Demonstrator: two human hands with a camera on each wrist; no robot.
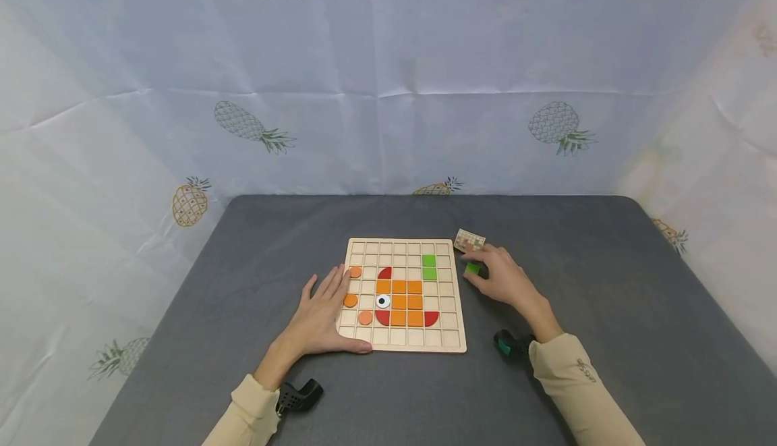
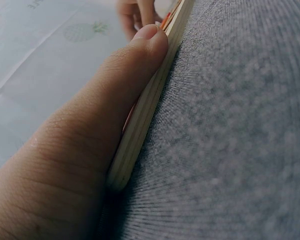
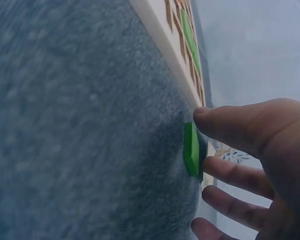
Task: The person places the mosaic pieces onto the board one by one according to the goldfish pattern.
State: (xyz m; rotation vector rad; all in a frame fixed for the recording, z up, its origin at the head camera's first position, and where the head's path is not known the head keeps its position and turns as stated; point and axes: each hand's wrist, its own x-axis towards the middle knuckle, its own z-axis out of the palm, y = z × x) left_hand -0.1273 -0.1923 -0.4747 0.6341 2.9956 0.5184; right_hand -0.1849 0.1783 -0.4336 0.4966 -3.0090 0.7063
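A wooden grid board (image 1: 419, 349) lies on the grey table under my left hand (image 1: 322, 318). That hand has spread, straight fingers over the board's left edge and a thumb along its near edge. In the left wrist view the thumb (image 2: 140, 50) touches the board's side (image 2: 140, 125). Right of the board, my right hand (image 1: 500, 277) has its thumb and forefinger on either side of a green square tile (image 1: 472, 268). The right wrist view shows this tile (image 3: 191, 150) close to the fingertips, without a clear grip. Two green tiles (image 1: 429, 267) sit in the grid's upper right.
Orange squares (image 1: 398, 302), red quarter-round pieces (image 1: 431, 318) and an eye disc (image 1: 382, 301) fill grid cells. Orange discs (image 1: 365, 318) lie at the board's left side. A small patterned card (image 1: 469, 240) lies beyond the right fingers. A pineapple-print cloth (image 1: 388, 142) hangs behind the table.
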